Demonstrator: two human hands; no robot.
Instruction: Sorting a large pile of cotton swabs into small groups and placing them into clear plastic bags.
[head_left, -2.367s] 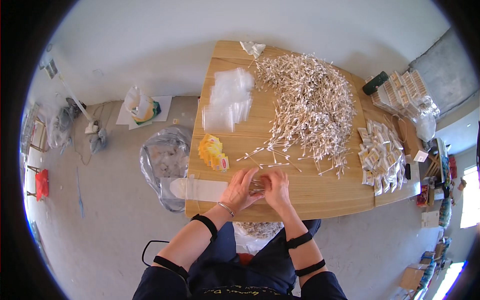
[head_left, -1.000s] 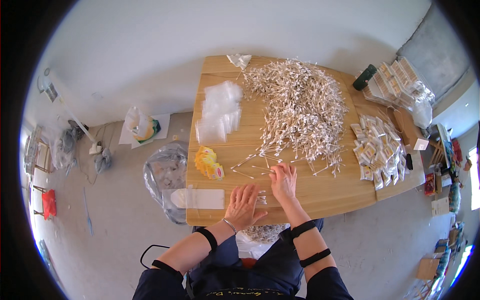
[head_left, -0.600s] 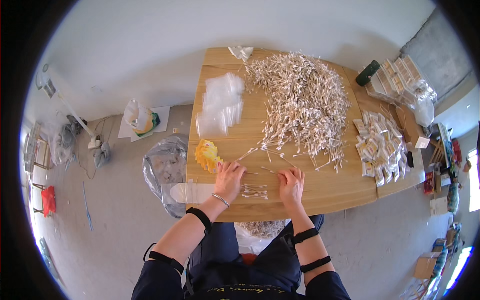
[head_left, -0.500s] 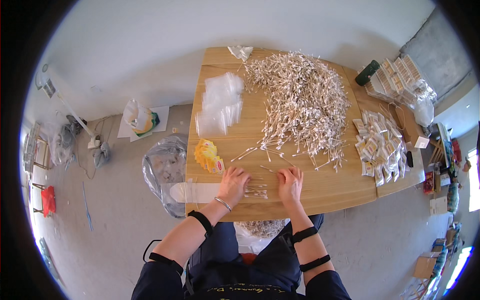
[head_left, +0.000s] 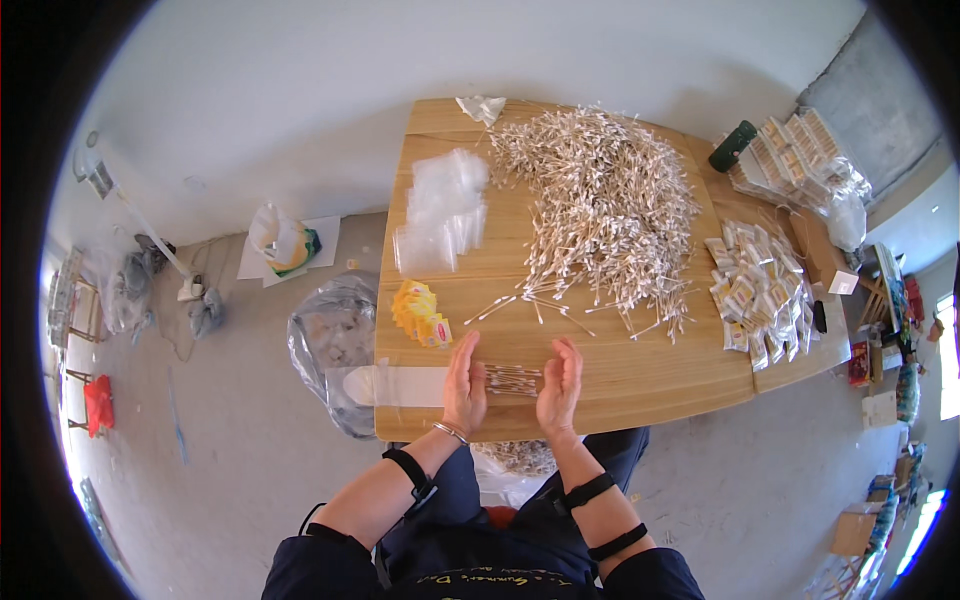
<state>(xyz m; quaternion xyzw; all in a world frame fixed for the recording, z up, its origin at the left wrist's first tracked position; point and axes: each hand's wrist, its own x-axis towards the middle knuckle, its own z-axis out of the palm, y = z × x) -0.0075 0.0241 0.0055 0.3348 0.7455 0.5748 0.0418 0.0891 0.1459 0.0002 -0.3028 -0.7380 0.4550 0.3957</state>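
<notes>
A small row of cotton swabs lies side by side on the wooden table near its front edge. At its left end stands my left hand, palm turned inward and fingers stretched out. Facing it at the other end is my right hand, also open with straight fingers. The palms are at or very close to the swab tips; contact is hard to make out. A white strip with clear film lies left of my left hand. Several loose swabs lie just beyond my hands.
A large heap of cotton swabs covers the back of the table. Clear plastic bags and yellow cards lie at the left. Filled packets are piled at the right, before stacked boxes and a dark green cylinder.
My hands have gone from bent fingers over the swabs to upright, straightened palms at both ends. My right hand has shifted left, and the swabs lie in a tighter row.
</notes>
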